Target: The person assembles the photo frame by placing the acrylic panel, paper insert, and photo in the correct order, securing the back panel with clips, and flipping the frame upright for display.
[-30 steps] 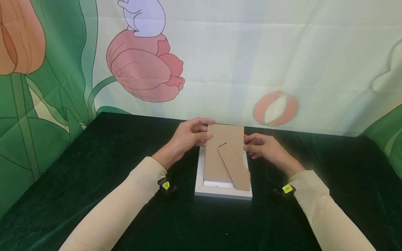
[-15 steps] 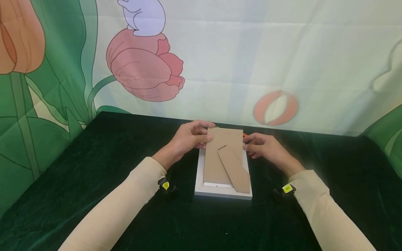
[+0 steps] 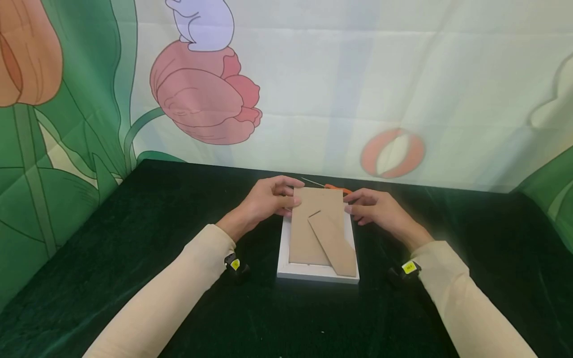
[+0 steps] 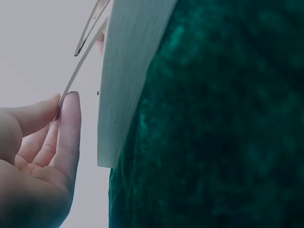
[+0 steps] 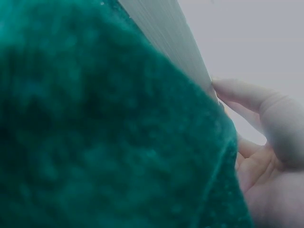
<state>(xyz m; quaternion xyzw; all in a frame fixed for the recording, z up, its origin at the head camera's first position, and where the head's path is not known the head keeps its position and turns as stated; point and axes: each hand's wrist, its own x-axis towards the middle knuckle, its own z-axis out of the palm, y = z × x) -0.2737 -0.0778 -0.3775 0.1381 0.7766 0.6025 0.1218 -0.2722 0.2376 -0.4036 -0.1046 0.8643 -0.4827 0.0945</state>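
A white picture frame [image 3: 319, 274] lies face down on the dark green cloth. Its brown backing board [image 3: 301, 238], with a folding stand leg [image 3: 333, 243], slants over it; the near end is low inside the frame and the far end is raised. My left hand [image 3: 267, 200] pinches the board's far left corner between thumb and fingers; the left wrist view shows this board edge [image 4: 76, 71] held apart from the frame. My right hand [image 3: 377, 208] holds the frame's far right corner, thumb against its side [image 5: 183, 52]. Some right fingertips are hidden.
A screwdriver-like tool with an orange handle [image 3: 336, 188] and thin metal shaft lies behind the frame, close to the right fingers. Green velvety cloth [image 3: 188, 194] covers the table. A printed curtain [image 3: 309, 89] hangs along the back edge.
The backing board has come toward me and lower, its near end closing the gap at the frame's near rim. My left hand moved slightly down with it. More of the orange-handled tool shows.
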